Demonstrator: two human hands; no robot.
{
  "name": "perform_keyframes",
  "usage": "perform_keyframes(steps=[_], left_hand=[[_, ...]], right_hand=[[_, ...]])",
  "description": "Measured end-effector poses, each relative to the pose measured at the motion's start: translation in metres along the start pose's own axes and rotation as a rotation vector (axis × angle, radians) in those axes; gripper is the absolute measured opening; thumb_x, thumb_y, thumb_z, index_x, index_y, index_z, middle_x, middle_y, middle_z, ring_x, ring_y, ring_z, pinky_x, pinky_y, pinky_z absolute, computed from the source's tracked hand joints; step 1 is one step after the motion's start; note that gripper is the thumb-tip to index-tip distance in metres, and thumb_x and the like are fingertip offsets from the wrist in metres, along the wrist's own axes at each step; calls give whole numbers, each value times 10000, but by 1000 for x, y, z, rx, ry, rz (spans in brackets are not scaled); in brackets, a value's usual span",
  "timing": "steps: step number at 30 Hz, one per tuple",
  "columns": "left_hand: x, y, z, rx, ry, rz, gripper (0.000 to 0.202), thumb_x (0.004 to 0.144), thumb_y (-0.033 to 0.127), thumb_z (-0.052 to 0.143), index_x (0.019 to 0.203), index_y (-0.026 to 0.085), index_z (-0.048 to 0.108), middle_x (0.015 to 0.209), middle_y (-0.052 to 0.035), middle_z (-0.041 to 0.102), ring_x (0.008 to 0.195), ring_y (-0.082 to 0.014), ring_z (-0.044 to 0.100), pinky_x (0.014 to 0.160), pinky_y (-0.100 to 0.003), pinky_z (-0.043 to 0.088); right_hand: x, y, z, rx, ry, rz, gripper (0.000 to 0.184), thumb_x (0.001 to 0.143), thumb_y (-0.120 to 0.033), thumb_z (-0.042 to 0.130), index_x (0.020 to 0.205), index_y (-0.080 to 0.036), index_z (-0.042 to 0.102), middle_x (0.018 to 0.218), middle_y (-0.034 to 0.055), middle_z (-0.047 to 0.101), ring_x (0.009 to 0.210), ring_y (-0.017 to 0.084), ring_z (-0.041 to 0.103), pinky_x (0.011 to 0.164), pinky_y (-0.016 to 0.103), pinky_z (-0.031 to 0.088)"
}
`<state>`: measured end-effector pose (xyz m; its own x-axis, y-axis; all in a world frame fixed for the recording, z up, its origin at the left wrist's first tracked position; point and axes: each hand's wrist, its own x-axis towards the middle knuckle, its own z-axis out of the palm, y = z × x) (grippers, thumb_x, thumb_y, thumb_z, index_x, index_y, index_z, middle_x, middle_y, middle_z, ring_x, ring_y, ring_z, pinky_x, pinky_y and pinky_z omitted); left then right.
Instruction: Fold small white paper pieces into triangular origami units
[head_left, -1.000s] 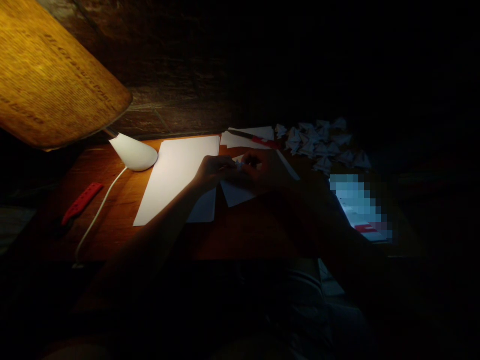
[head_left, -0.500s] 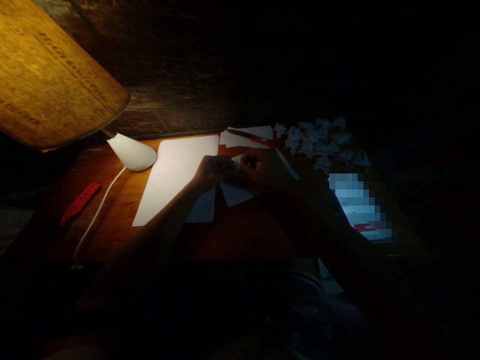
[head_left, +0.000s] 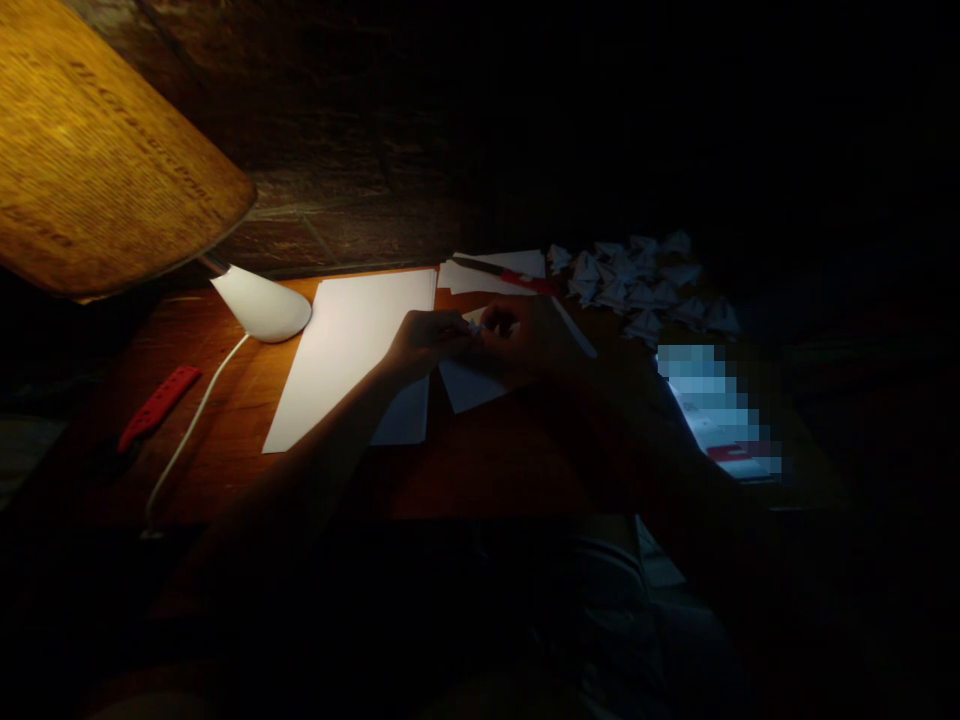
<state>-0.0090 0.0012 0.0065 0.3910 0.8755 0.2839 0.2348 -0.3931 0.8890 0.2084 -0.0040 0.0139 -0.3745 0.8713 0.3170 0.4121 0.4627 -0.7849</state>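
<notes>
Between my two hands is a small piece of folded paper [head_left: 475, 327], pale and mostly covered by fingers. My left hand [head_left: 426, 336] pinches it from the left, over the right edge of a stack of white paper [head_left: 360, 350]. From the right, my right hand [head_left: 514, 328] grips the same piece with curled fingers, dim in shadow. Below both hands a smaller white sheet [head_left: 480, 385] lies on the wooden table [head_left: 480, 480]. Several folded paper shapes [head_left: 622, 280] form a pile beyond my right hand.
A lamp with a white base [head_left: 266, 305] and a wooden-looking shade [head_left: 112, 160] stands at left, its white cord [head_left: 199, 420] running to the front edge. A red-handled knife [head_left: 510, 277] rests on paper at the back. A red object [head_left: 159, 405] lies left; a lit screen [head_left: 716, 415] right.
Both hands stay almost in place, still holding the small folded paper. The whole view has shifted very slightly.
</notes>
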Motion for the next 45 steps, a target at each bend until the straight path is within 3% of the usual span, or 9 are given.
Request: perform_keyframes(steps=[15, 23, 30, 37, 39, 42, 45], left_hand=[[-1, 5, 2, -9, -11, -18, 163, 733, 318, 818, 699, 169, 761, 696, -19, 682, 653, -125, 596, 613, -272, 469], [0, 2, 3, 13, 2, -35, 184, 748, 348, 794, 740, 165, 771, 711, -29, 687, 674, -137, 614, 613, -267, 485], [-1, -1, 2, 25, -8, -6, 168, 748, 331, 809, 743, 165, 789, 691, -22, 707, 638, -129, 614, 590, -260, 479], [4, -23, 1, -2, 36, 24, 225, 779, 389, 829, 770, 170, 776, 742, -29, 731, 701, -150, 673, 637, -267, 527], [5, -28, 3, -38, 117, 51, 267, 769, 424, 840, 819, 172, 767, 764, -34, 741, 707, -151, 685, 641, -266, 546], [5, -27, 5, -69, 169, 103, 314, 770, 405, 845, 961, 170, 761, 827, -44, 770, 740, -152, 716, 688, -272, 588], [2, -18, 6, -21, 178, 141, 256, 789, 342, 835, 952, 174, 731, 888, -54, 780, 782, -146, 727, 734, -277, 610]], right_hand=[[4, 2, -5, 80, -88, 33, 168, 797, -365, 762, 803, -204, 714, 783, 25, 720, 716, 170, 629, 693, 320, 452], [2, 10, 4, 44, -5, 63, 185, 796, -380, 743, 813, -210, 673, 751, 7, 679, 685, 158, 576, 641, 305, 398], [2, 5, 3, 105, -65, 30, 195, 780, -373, 760, 788, -214, 646, 773, 4, 678, 692, 149, 566, 672, 314, 424], [2, -2, -2, 233, -17, 48, 127, 797, -304, 752, 806, -215, 663, 833, 18, 725, 771, 174, 616, 749, 333, 495], [2, -3, -1, 271, 0, 69, 106, 804, -286, 752, 813, -215, 673, 846, 25, 735, 799, 186, 642, 763, 341, 513], [2, -1, 5, 345, 59, 122, 115, 826, -286, 751, 801, -218, 662, 826, 29, 728, 801, 191, 665, 762, 347, 534], [3, 4, 11, 384, 119, 177, 167, 845, -314, 754, 773, -225, 631, 779, 16, 705, 754, 181, 657, 744, 348, 539]])
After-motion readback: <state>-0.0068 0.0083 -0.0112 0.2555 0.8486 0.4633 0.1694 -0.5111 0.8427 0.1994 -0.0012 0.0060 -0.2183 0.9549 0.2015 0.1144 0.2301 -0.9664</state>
